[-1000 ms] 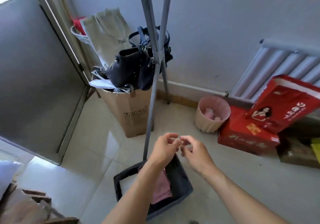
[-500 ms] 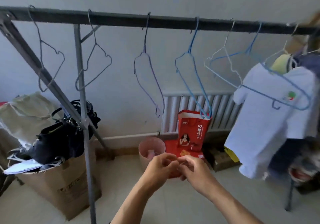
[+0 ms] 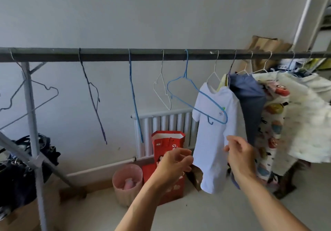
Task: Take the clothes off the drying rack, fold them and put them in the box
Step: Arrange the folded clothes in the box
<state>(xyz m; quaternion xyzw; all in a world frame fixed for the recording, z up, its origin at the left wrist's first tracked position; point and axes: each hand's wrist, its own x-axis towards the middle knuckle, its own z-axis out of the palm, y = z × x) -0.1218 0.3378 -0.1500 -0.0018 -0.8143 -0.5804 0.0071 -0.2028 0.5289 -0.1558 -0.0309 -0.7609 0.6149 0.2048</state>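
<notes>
Change: hands have parted since the earlier frame.
Left hand (image 3: 174, 162): loosely curled, empty, lower centre.
Right hand (image 3: 240, 154): fingers spread, at small white cotton T-shirt (image 3: 213, 141); contact unclear.

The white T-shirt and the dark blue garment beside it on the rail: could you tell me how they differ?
The white T-shirt is pale with a small chest logo; the dark blue garment is plain and dark. The T-shirt hangs nearer the empty hangers, the blue one behind it, largely hidden. Both hang from the rail.

I hold both forearms raised ahead, left hand (image 3: 174, 162) and right hand (image 3: 240, 154) apart, fingers loosely curled, gripping nothing.
</notes>
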